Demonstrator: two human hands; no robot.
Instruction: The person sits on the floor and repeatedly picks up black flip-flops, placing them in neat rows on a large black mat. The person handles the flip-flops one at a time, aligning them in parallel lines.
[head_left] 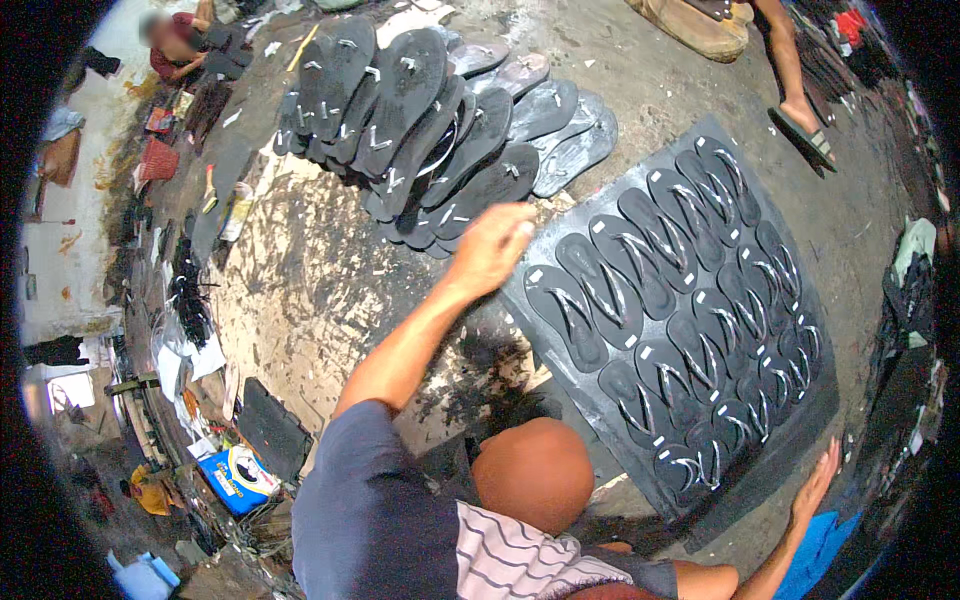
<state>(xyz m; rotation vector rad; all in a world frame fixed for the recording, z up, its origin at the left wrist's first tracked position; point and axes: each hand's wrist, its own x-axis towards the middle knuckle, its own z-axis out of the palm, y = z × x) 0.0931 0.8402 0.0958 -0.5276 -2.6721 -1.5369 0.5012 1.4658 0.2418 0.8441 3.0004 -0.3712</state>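
Note:
My left hand is stretched forward beside the upper left corner of a dark flat sheet, its fingers curled together. A pale spot shows at the fingertips, too small to name. On the sheet lie rows of black flip-flops with shiny thong straps and small white tags. Just beyond my left hand, dark sandal soles lean overlapped in a long fan, white bits on several of them. My right hand is off the sheet's lower right side, open, fingers extended and holding nothing.
My bent knee is close to the sheet's left edge. Stained pale boards cover the floor to the left. A blue and white box lies lower left. Another person's sandalled foot is upper right; another person sits far left.

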